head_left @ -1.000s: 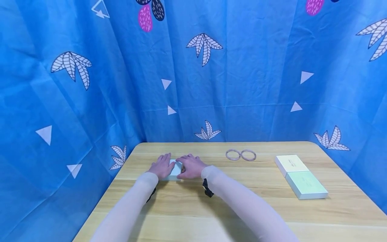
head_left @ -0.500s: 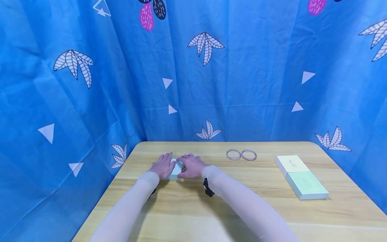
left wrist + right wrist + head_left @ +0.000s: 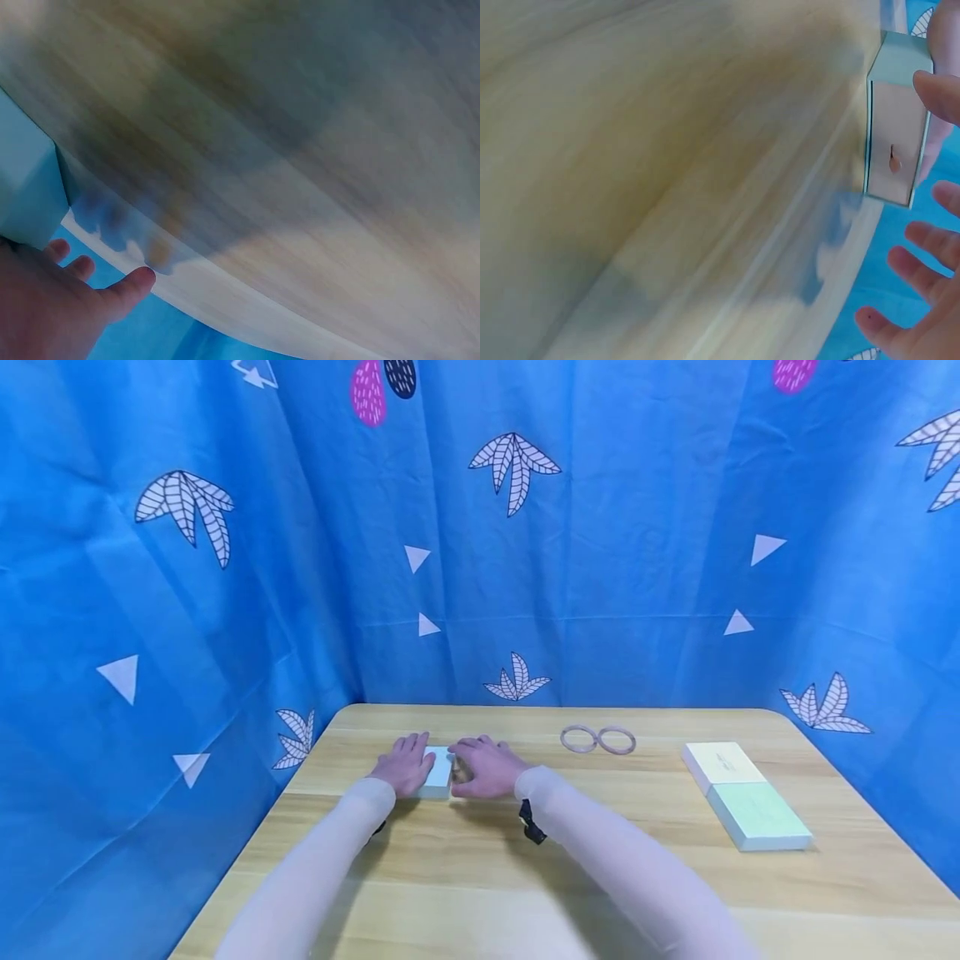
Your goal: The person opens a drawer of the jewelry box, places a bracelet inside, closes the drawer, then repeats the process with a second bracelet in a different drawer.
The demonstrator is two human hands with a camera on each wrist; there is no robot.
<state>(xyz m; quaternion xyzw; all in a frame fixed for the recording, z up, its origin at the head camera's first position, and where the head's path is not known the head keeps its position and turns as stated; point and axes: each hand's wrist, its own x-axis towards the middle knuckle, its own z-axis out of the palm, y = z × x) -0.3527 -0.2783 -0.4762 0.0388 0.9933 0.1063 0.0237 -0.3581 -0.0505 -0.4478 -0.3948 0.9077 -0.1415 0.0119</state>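
Observation:
A small pale blue-green box [image 3: 438, 772] lies on the table at the left. My left hand [image 3: 405, 766] holds its left part, thumb on the top and the other fingers stretched out past it. In the left wrist view a corner of the box [image 3: 30, 172] shows above that hand [image 3: 71, 300]. My right hand [image 3: 487, 767] is at the box's right end, thumb and forefinger apart in an arch. The right wrist view shows the box's pinkish end panel [image 3: 892, 142] with a small brown mark, and the right hand [image 3: 930, 292] with fingers spread beside it.
Two joined pale rings [image 3: 597, 740] lie at the back of the wooden table [image 3: 600, 835]. At the right, a cream box [image 3: 726, 763] and a light green box [image 3: 761, 814] stand end to end. A blue patterned curtain [image 3: 637, 543] hangs behind.
My right hand has shifted slightly right, away from the box's end, so more of the box shows. The left hand stays on the box. The head view has tilted a little.

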